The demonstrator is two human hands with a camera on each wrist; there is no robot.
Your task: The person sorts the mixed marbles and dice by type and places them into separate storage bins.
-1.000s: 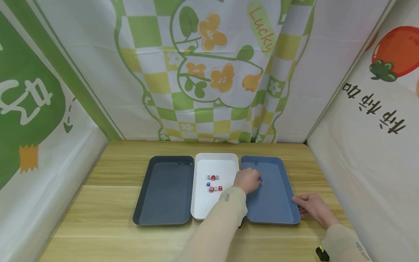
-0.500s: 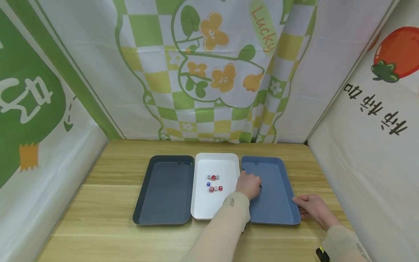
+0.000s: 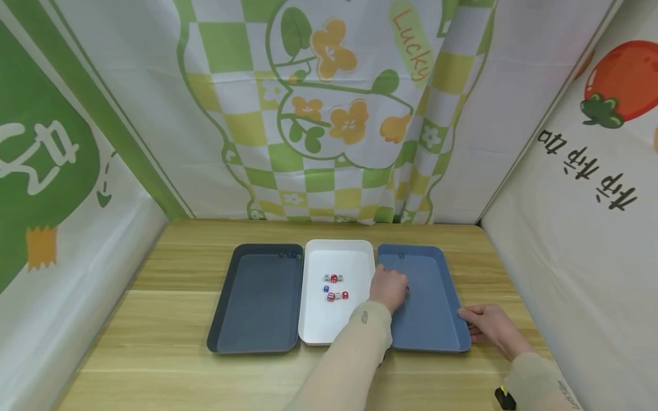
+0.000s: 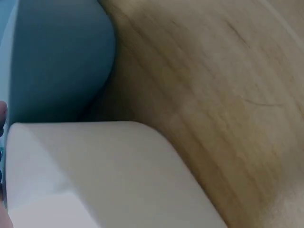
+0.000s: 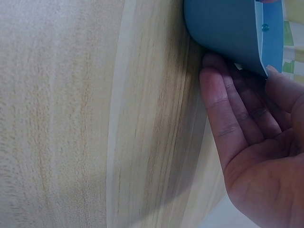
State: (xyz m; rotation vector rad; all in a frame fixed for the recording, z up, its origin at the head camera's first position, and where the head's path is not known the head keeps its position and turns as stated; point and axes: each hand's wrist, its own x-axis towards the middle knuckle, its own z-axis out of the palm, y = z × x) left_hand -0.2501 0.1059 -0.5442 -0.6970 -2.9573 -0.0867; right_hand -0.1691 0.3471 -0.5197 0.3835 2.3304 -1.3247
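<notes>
My left hand is inside the blue tray, near its left side, fingers curled. A small dark-blue glassy piece, seemingly a marble, shows at its fingertips; most of it is hidden. Only a sliver of that hand shows at the left edge of the left wrist view. With the thumb on the rim and the fingers against the outer wall, my right hand holds the blue tray by its right side, as the right wrist view also shows. One glass marble lies at the tray's far end.
The white tray in the middle holds several red, white and blue dice. A dark grey tray stands to its left, with several marbles in its far right corner. Printed cloth hangs behind the wooden table.
My left hand has shifted slightly nearer within the blue tray, the small blue piece moving with it. My right hand stays on the tray's edge.
</notes>
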